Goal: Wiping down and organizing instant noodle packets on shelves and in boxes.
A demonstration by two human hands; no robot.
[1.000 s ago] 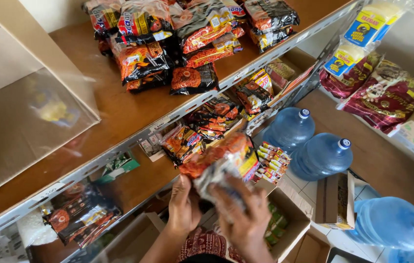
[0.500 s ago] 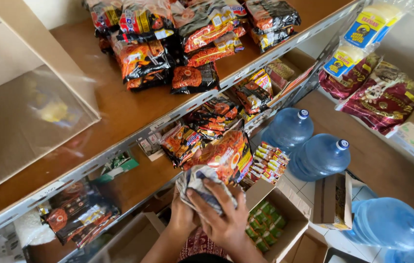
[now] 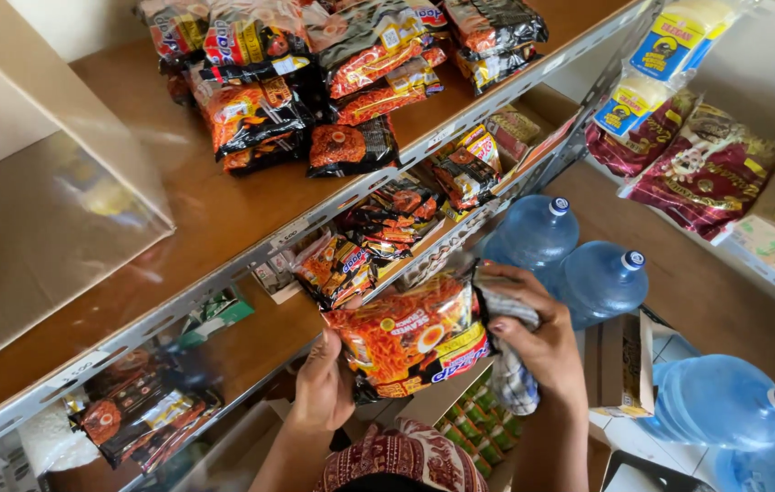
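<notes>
The noodle pack (image 3: 410, 339) is now flat and face-up, lifted clear of the cloth (image 3: 508, 364) that was bunched over it half a second ago; the wiping looks finished on this one. It sits just below the middle shelf (image 3: 251, 333). Left hand (image 3: 324, 387) props the pack's near corner from under the shelf edge, fingers closed on it. Right hand (image 3: 542, 337), out from the shelf, clamps both the pack's far edge and the checked cloth, wrist bent inward.
</notes>
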